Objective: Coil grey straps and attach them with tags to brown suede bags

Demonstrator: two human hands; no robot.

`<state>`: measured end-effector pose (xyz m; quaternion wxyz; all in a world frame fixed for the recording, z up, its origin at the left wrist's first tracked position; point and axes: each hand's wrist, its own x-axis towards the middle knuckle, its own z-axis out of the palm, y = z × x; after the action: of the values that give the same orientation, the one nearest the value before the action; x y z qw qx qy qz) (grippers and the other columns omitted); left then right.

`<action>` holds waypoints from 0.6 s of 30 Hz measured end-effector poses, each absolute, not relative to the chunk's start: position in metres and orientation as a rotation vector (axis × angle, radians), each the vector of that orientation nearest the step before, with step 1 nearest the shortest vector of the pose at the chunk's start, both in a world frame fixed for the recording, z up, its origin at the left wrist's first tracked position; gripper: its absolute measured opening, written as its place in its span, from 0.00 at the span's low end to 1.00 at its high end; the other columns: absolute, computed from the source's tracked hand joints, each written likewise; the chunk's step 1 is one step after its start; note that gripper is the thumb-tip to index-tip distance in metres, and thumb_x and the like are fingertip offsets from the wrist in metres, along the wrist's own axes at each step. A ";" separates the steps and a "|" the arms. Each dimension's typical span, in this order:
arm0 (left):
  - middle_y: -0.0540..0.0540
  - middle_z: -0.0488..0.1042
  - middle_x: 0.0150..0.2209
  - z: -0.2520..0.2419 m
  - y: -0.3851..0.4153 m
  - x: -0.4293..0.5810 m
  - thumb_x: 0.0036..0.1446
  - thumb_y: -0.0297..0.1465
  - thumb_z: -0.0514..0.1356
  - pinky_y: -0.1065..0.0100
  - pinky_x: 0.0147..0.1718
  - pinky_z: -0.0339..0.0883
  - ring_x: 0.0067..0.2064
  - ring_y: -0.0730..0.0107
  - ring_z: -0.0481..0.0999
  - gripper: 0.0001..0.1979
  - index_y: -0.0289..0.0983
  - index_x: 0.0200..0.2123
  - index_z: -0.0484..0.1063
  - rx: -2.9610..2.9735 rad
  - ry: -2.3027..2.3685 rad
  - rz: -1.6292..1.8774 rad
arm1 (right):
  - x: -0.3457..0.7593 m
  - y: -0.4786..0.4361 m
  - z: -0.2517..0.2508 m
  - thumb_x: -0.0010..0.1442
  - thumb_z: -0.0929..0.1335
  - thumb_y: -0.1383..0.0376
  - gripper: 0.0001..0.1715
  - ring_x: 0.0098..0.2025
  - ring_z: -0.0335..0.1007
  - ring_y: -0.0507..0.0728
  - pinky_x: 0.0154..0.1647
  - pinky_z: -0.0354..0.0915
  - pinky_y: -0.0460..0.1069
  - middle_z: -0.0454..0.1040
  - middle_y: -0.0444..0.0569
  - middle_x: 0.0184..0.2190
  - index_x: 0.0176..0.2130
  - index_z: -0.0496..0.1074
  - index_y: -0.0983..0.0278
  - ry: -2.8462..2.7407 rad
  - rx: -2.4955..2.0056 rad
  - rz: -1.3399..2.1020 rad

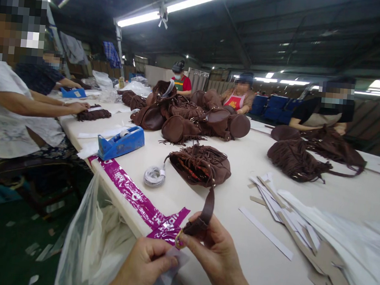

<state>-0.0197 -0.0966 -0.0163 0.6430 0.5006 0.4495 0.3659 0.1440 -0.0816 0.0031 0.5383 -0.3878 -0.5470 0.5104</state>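
Note:
My right hand (216, 247) pinches a dark brown bag strap (208, 208) near its gold-coloured metal buckle (179, 239). The strap runs up to a fringed brown bag (204, 163), which lies on the white table with its mouth open and a patterned lining showing. Beside the buckle, my left hand (148, 263) is closed on a thin translucent white sheet (179, 259), its thumb pressed against the fingers. A coil of wrapped pale cord (154, 175) lies left of the bag and seems joined to it by a thin dark line.
A blue tape dispenser (121, 143) stands at the left edge, above purple printed tape (132, 195). Brown bags (192, 111) are heaped behind. Paper strips (266, 233) and white sheets (344, 236) lie right. A plastic bag (91, 240) hangs at the edge. Several co-workers surround the table.

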 end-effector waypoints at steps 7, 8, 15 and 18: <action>0.47 0.72 0.20 -0.019 -0.093 -0.017 0.42 0.40 0.67 0.71 0.26 0.55 0.24 0.72 0.65 0.15 0.32 0.21 0.78 1.064 0.999 0.830 | 0.144 -0.081 0.002 0.52 0.74 0.65 0.09 0.30 0.70 0.52 0.31 0.68 0.45 0.74 0.44 0.28 0.34 0.72 0.63 -1.391 -0.918 1.123; 0.47 0.73 0.20 -0.019 -0.093 -0.017 0.42 0.40 0.67 0.71 0.26 0.55 0.24 0.72 0.65 0.15 0.31 0.21 0.78 1.062 1.001 0.826 | 0.145 -0.081 0.001 0.53 0.74 0.66 0.08 0.29 0.69 0.52 0.31 0.68 0.45 0.74 0.43 0.27 0.34 0.72 0.63 -1.405 -0.918 1.099; 0.46 0.73 0.19 -0.021 -0.095 -0.015 0.39 0.41 0.68 0.72 0.25 0.56 0.22 0.73 0.66 0.17 0.31 0.19 0.76 0.984 1.011 0.828 | 0.145 -0.080 -0.004 0.54 0.72 0.71 0.08 0.29 0.68 0.51 0.31 0.66 0.44 0.72 0.41 0.28 0.35 0.71 0.61 -1.483 -0.864 1.011; 0.45 0.74 0.20 -0.021 -0.095 -0.015 0.37 0.42 0.70 0.71 0.25 0.58 0.22 0.72 0.68 0.18 0.31 0.19 0.75 0.924 1.013 0.840 | 0.146 -0.081 -0.002 0.53 0.71 0.73 0.09 0.28 0.67 0.51 0.31 0.65 0.44 0.71 0.41 0.27 0.35 0.71 0.61 -1.561 -0.852 0.912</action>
<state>-0.0148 -0.0948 -0.0209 0.6940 0.4138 0.4536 0.3760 0.1464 -0.0811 -0.0017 0.5409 -0.3586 -0.6568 0.3840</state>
